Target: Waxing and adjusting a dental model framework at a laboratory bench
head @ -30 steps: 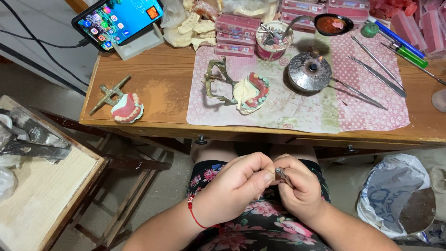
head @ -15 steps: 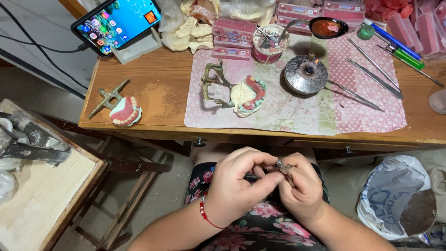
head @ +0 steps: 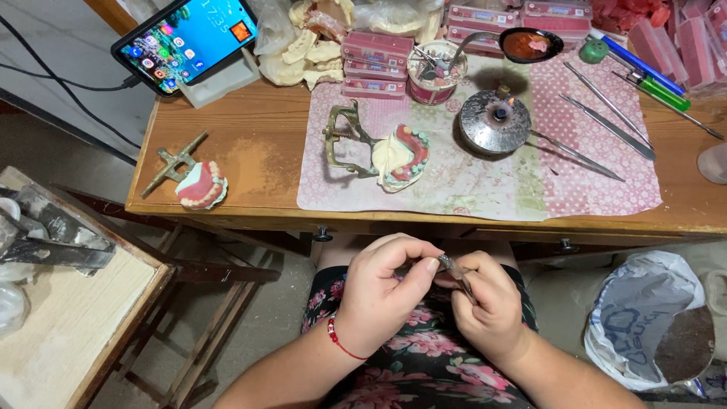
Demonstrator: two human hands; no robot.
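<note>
Left hand [head: 382,291]: my thumb and fingers are pressed together, pinching one end of the small metal tool [head: 454,273] over my lap.
Right hand [head: 488,307]: curled shut around the tool's shaft, steadying it.
Tool: held between both hands, below the wooden bench [head: 257,144], well apart from the denture model [head: 401,157] on the pink mat [head: 485,174].
Doing it well: I judge a light, close grip best, elbows tucked.
Burner [head: 496,121]: lit; I keep my sleeves away.

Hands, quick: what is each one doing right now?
Left hand: closed, pinching the thin metal tool.
Right hand: closed around the same tool.
</note>
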